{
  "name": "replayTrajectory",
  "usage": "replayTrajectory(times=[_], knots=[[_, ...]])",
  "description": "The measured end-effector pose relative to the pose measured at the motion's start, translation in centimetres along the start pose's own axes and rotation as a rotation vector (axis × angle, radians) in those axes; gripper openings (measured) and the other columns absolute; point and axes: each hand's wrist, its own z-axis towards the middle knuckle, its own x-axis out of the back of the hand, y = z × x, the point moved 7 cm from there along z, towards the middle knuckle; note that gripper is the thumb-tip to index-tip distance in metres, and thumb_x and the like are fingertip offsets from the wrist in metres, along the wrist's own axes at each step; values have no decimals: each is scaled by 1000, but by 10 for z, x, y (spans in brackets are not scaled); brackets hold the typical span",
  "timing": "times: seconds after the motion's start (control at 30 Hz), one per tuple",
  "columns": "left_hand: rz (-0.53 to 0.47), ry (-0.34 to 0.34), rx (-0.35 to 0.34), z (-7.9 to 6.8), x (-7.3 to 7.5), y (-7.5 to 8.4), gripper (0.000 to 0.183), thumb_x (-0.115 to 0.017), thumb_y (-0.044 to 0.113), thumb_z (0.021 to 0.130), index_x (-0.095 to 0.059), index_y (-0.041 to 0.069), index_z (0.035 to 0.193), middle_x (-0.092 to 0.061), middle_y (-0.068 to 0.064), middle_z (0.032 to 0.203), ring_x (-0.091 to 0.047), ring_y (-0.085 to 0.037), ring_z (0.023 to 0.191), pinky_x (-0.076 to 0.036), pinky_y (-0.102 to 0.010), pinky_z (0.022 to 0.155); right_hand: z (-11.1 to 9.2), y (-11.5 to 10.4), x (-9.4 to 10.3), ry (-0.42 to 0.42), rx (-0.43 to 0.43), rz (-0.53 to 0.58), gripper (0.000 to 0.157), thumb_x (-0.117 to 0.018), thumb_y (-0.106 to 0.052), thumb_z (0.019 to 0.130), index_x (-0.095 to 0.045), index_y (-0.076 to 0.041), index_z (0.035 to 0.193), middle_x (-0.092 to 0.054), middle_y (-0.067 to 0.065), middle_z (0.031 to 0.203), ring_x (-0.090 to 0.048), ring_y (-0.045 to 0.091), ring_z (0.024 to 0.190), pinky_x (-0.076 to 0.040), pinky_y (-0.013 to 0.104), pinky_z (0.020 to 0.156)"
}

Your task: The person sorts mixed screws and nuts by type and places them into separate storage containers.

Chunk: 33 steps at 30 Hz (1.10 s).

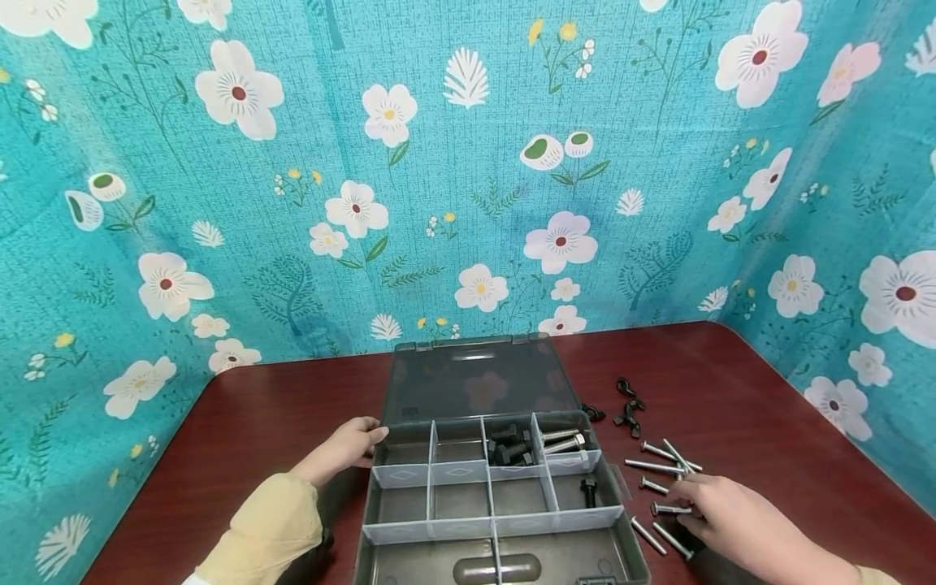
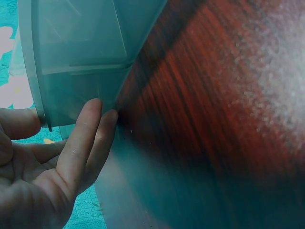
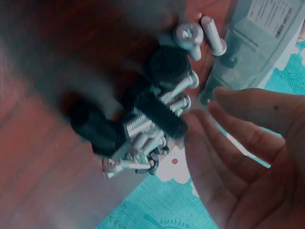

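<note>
My left hand holds the back left corner of a grey plastic compartment box, thumb at the rim and two long fingers along the outer wall. To the right of the box, my right hand hovers low over loose bolts, thumb and fingers apart. Close to its fingertips are a dark bolt and several silver bolts. Whether the fingertips touch the dark bolt, I cannot tell. Inside the box, black bolts and silver bolts occupy separate back compartments; one black bolt lies in the right middle compartment.
The box's transparent lid lies folded back behind it. Small black wing-shaped pieces are scattered right of the lid. More silver bolts lie along the box's right side on the dark red table. Floral cloth walls surround the table.
</note>
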Motion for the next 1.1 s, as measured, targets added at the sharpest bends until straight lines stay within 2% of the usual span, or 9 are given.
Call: replayTrajectory(times=[0.17,0.33,0.43,0.6,0.87,1.1], knots=[[2,4,2,1,0,-1,46,-40,9,98,-27,-22,130,-39,-37,125,-44,-46,113,-53,-43,78,-3,2,-3,26,-69,-21,21,-76,-9,69,-59,-22,74,-52,-16,70,-47,-2,61,-40,22,48],[-10,10,7,3,0,-3,46,-39,8,97,-27,-22,129,-39,-38,125,-44,-47,113,-53,-43,78,-6,1,-5,44,-98,-42,23,-76,-9,67,-59,-22,74,-50,-15,69,-46,-2,61,-41,23,49],[-20,10,5,4,-1,-4,46,-39,8,97,-26,-23,129,-39,-38,124,-44,-46,113,-53,-44,79,-7,-2,-5,54,-66,-57,23,-77,-7,65,-60,-20,74,-49,-14,70,-47,0,61,-41,24,48],[-18,7,7,4,-1,-4,46,-39,8,97,-27,-23,129,-40,-37,123,-44,-46,112,-53,-44,79,-7,-2,-9,27,-33,-20,23,-77,-5,63,-62,-18,75,-51,-12,72,-49,2,61,-43,24,49],[-15,3,-6,2,-1,-2,46,-39,8,97,-26,-23,130,-41,-36,122,-44,-46,112,-53,-44,79,-7,-3,-16,16,-17,-24,24,-77,-2,62,-62,-17,72,-51,-10,71,-50,4,59,-42,24,47],[-23,3,-9,2,-2,-1,46,-39,7,98,-25,-23,130,-39,-38,123,-43,-47,113,-52,-45,80,-9,-5,-19,34,26,-31,28,-75,-2,60,-55,-20,66,-44,-10,65,-37,1,56,-32,22,46]])
